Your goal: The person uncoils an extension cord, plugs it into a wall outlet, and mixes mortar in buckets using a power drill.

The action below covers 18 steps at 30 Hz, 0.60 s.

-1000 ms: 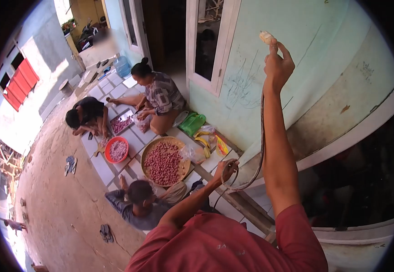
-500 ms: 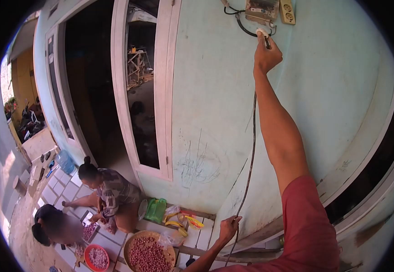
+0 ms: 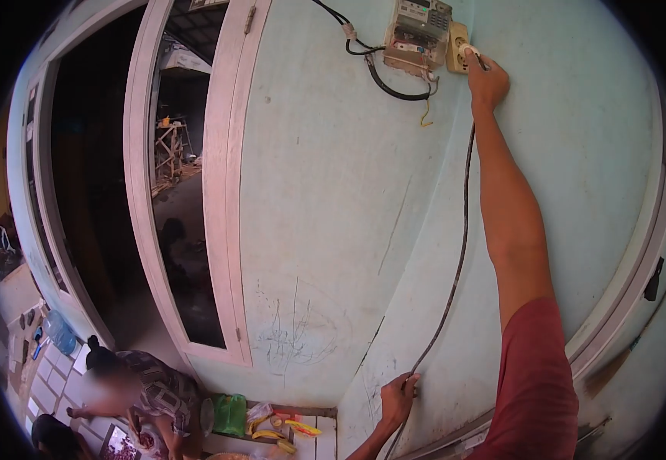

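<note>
High on the pale green wall, my right hand (image 3: 489, 79) is closed on a whitish plug (image 3: 467, 52), which is at the lower part of a cream socket strip (image 3: 457, 38). Whether the plug is fully seated is hidden by my fingers. A dark cable (image 3: 456, 268) hangs from the plug along the wall. Lower down, my left hand (image 3: 398, 399) is wrapped round this cable. Just left of the socket strip is an electricity meter box (image 3: 417, 34) with black wires (image 3: 394, 90) and a thin yellow wire end (image 3: 426, 121) below it.
A pink-framed window (image 3: 222, 192) and dark doorway (image 3: 91, 176) are at left. Two people (image 3: 157, 391) sit low at the left beside reddish bulbs. A green bag (image 3: 230, 415) and bananas (image 3: 268, 435) lie near the wall's foot. A broom (image 3: 609, 372) hangs at right.
My right hand has brought the plug up from beside the bare wall, past the meter's underside, to the socket strip. My left hand has risen with the cable, and the view has tilted up.
</note>
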Motion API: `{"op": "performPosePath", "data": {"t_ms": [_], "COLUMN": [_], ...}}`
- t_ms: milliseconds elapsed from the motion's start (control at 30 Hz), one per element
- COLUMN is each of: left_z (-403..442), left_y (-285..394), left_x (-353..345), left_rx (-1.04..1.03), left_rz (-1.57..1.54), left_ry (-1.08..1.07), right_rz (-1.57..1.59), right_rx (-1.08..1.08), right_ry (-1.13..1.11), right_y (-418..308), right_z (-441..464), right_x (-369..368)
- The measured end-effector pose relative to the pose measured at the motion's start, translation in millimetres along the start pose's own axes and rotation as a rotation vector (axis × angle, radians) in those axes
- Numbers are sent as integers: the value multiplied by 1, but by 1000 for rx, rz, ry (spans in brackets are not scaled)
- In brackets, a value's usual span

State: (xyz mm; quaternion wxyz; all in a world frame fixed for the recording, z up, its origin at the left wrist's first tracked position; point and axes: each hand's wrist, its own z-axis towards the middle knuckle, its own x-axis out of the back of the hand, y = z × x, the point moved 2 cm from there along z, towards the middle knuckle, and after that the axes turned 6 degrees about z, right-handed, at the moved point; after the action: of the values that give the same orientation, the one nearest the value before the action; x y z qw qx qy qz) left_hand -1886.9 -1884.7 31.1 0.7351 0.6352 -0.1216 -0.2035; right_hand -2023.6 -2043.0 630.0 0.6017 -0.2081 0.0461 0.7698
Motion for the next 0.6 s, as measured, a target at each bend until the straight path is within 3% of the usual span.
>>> {"op": "performPosePath", "data": {"t_ms": [33, 100, 133, 200, 233, 333, 400, 433, 500, 533, 600], "left_z": [0, -1, 0, 0, 1, 1, 3, 4, 4, 4, 4], "left_y": [4, 10, 8, 1, 0, 5, 5, 6, 14, 17, 23], "left_x": [1, 2, 0, -3, -4, -4, -4, -4, -3, -1, 0], "left_rx": [-7, -3, -2, -59, -63, -87, -97, -107, -91, -73, -83], "left_rz": [-10, 31, 13, -8, -28, -18, -10, 1, -25, -46, -26], "left_ry": [-13, -16, -24, -5, -6, -3, -19, -28, -47, -61, -77], "right_rz": [-9, 52, 43, 31, 19, -26, -395, -402, -753, -755, -897], "right_rx": [16, -181, -166, -401, -393, -214, -167, -165, -14, -12, 212], "right_ry": [3, -107, -116, -318, -321, -402, -457, -457, -451, -449, -495], "right_y": [3, 8, 6, 3, -1, -18, -26, -29, -38, -32, -22], "right_z": [9, 21, 26, 34, 34, 39, 48, 50, 56, 60, 62], "right_x": [-1, -8, -9, -5, -1, 3, 1, 0, -3, -4, -7]}}
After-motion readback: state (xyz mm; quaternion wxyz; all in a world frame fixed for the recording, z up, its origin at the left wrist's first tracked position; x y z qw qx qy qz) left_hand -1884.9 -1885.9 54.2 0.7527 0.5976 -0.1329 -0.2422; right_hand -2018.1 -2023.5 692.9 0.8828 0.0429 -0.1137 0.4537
